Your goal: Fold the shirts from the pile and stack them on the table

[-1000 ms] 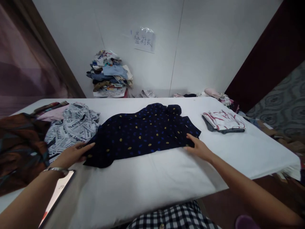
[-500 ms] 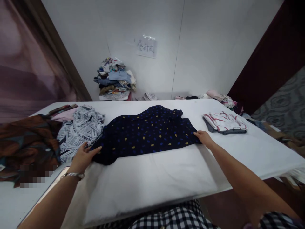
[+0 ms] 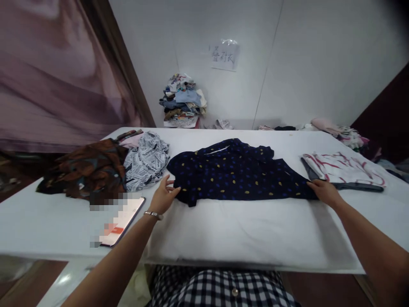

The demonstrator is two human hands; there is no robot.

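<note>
A dark navy shirt with yellow and blue dots lies spread flat across the white table. My left hand, with a metal bracelet on the wrist, rests with its fingers on the shirt's left end. My right hand presses on the shirt's right end, fingers flat on the cloth. Neither hand has lifted the fabric; whether the fingers pinch it I cannot tell.
A newspaper-print garment and a brown patterned one lie at the left. A phone lies near my left forearm. A folded white-and-red garment sits at the right. A clothes pile stands by the far wall.
The view has swung to the left, so the phone and table's left side show. Both hands have slid outward along the shirt, stretching it flatter and longer.
</note>
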